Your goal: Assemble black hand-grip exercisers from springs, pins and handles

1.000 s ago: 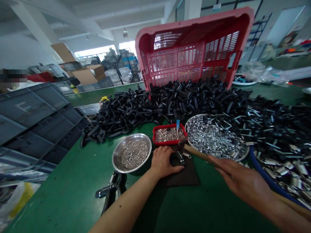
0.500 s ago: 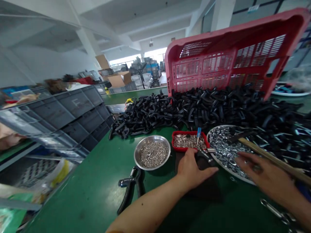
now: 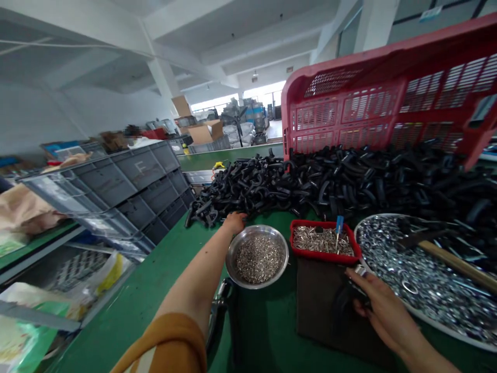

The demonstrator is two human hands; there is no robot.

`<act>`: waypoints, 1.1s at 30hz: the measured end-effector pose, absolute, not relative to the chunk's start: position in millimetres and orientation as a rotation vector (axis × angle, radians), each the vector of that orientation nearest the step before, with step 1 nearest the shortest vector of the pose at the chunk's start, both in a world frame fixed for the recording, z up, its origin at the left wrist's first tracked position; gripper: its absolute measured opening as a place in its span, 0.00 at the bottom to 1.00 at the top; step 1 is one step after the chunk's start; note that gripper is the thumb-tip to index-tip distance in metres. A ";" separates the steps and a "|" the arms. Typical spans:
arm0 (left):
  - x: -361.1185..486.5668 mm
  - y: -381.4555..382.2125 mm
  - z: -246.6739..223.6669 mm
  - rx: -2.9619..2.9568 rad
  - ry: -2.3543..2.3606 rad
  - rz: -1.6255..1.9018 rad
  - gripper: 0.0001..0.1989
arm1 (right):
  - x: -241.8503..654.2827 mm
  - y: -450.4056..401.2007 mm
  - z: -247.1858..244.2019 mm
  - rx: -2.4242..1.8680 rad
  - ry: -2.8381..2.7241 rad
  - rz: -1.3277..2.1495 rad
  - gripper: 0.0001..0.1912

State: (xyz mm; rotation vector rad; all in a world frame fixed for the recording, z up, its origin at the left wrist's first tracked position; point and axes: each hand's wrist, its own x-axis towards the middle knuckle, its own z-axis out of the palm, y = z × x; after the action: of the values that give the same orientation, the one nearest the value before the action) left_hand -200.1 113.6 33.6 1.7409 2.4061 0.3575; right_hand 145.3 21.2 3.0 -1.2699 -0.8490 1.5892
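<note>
Along our green workbench, the parts are laid out in a fan, seemingly so that each sort sits within one reach. Our left hand stretches past a steel bowl of small metal rings to the edge of a heap of black plastic U-shaped pieces; its fingers are bunched together there, though we cannot tell whether they pinch anything. Our right hand sits low over a dark mat, fingers curled around a black fitting tipped with metal, the mat apparently serving as the working spot. Near it lie a red tray of metal pins and a wide steel dish of washers, a wooden-handled hammer resting across it. Behind, a pink plastic crate stands tipped against the heap.
</note>
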 end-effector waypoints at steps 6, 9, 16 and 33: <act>-217.3 117.0 18.8 1.751 2.301 0.576 0.10 | 147.9 22.0 -4.7 -1.272 -0.940 1.580 0.14; -212.7 105.5 41.1 1.728 2.256 0.842 0.13 | 145.3 24.5 -10.4 -1.351 -1.021 1.456 0.17; -76.0 29.1 69.5 1.384 1.499 1.008 0.20 | 128.1 16.3 16.4 -1.125 -1.367 1.156 0.16; 22.8 -10.2 22.4 0.999 1.277 1.201 0.25 | 153.0 -4.6 28.7 -1.174 -1.812 0.651 0.09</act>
State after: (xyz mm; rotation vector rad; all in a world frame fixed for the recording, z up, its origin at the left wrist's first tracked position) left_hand 22.8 -10.2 22.4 0.9993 1.2769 1.2005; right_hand 153.0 -4.6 28.7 -1.1737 -1.8117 0.6512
